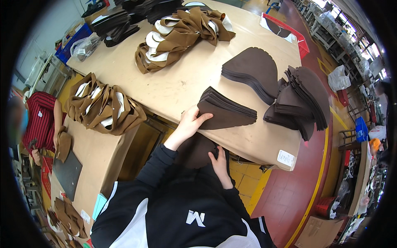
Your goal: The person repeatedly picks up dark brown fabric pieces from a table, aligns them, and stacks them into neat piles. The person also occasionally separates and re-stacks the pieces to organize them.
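Observation:
A stack of dark brown, leather-like cut pieces (227,110) lies at the near edge of the table (182,82). My left hand (191,123) is closed on its left end, thumb on top and the other fingers partly hidden behind it. Below the table edge, close to my body, are more dark brown cut pieces (192,153). My right hand (220,163) grips their right edge between thumb and fingers; how many pieces it holds I cannot tell. Two further dark brown stacks, one fan-shaped (252,70) and one jumbled (300,99), lie to the right.
Brown-and-white sewn pieces (182,37) are heaped at the back, with another heap (103,105) on the side table at left. Black stacks (113,27) lie at the far left. A red crate (304,45) stands beyond the right edge. Another person (43,118) works at left.

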Motion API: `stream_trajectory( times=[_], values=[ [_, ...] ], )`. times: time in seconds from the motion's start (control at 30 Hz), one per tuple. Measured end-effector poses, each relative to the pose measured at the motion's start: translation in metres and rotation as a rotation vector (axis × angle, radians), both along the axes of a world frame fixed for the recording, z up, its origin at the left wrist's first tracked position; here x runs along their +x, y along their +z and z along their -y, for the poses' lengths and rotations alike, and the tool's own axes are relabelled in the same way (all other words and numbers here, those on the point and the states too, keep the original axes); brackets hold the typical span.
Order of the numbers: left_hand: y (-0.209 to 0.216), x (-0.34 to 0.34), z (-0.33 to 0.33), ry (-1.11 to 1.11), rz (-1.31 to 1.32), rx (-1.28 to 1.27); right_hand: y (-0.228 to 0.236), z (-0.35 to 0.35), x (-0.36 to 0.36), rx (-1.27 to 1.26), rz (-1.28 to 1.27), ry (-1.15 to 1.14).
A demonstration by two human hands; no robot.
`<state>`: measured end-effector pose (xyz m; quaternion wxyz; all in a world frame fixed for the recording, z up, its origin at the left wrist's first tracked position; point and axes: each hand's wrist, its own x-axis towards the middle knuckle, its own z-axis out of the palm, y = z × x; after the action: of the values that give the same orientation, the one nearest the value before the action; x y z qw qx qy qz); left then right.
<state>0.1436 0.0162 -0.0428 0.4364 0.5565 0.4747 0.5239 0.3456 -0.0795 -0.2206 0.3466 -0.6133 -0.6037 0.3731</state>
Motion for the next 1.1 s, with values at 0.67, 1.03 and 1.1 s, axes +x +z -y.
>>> stream_trajectory(
  times=[0.67, 1.03, 1.1],
  values=[
    [0.018, 0.001, 0.0, -0.079, -0.116, -0.063, 0.164, -0.027, 0.08, 0.532, -0.207, 0.447],
    [0.041, 0.001, 0.01, -0.033, -0.234, 0.068, 0.126, -0.122, 0.061, 0.675, -0.39, -0.012],
    [0.056, -0.001, 0.008, 0.089, -0.64, 0.323, 0.131, -0.13, 0.055, 0.705, -0.269, 0.169]
  ],
)
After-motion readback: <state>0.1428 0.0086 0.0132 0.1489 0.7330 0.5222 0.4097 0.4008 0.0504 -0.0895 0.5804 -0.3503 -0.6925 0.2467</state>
